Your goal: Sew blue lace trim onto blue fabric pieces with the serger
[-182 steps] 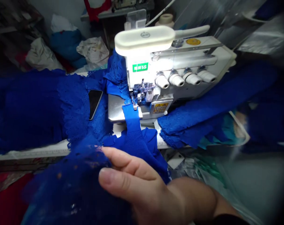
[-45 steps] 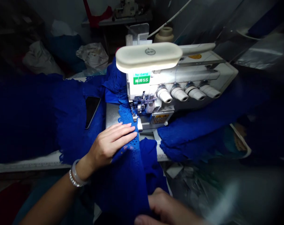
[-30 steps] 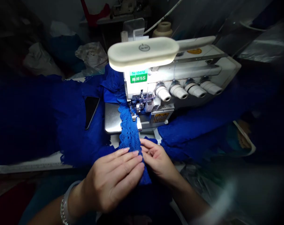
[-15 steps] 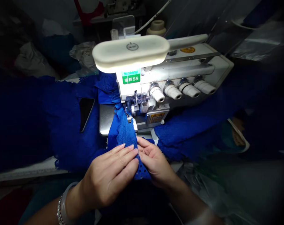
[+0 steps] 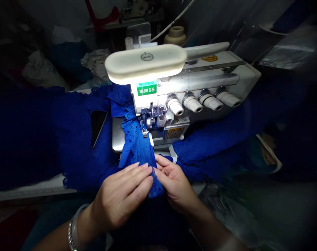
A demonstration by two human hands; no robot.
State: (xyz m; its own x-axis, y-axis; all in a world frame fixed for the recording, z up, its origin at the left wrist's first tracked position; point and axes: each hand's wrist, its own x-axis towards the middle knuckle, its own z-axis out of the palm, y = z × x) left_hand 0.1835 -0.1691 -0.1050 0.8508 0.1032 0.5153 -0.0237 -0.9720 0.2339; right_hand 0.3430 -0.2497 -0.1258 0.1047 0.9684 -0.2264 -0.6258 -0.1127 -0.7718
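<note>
Lace strip (image 5: 139, 150) in royal-blue eyelet runs from under the presser foot (image 5: 145, 127) of a white Nanbang 5S overlock machine (image 5: 200, 83) straight back toward the person, its long axis pointing away from the body. Its near end lies between the two hands, level with both, neither clearly nearer. Left hand (image 5: 122, 198), wearing a silver bracelet (image 5: 72, 232), is half open, fingers together across the lace's left edge; whether it grips or only presses cannot be told. Right hand (image 5: 174, 186) is curled, fingertips pinching the lace's right edge. Blue fabric (image 5: 77, 139) is heaped left, beside a black phone (image 5: 97, 127), and more (image 5: 211, 146) lies right. Needles are hidden by the foot; the lace's lowest end fades into shadow.
</note>
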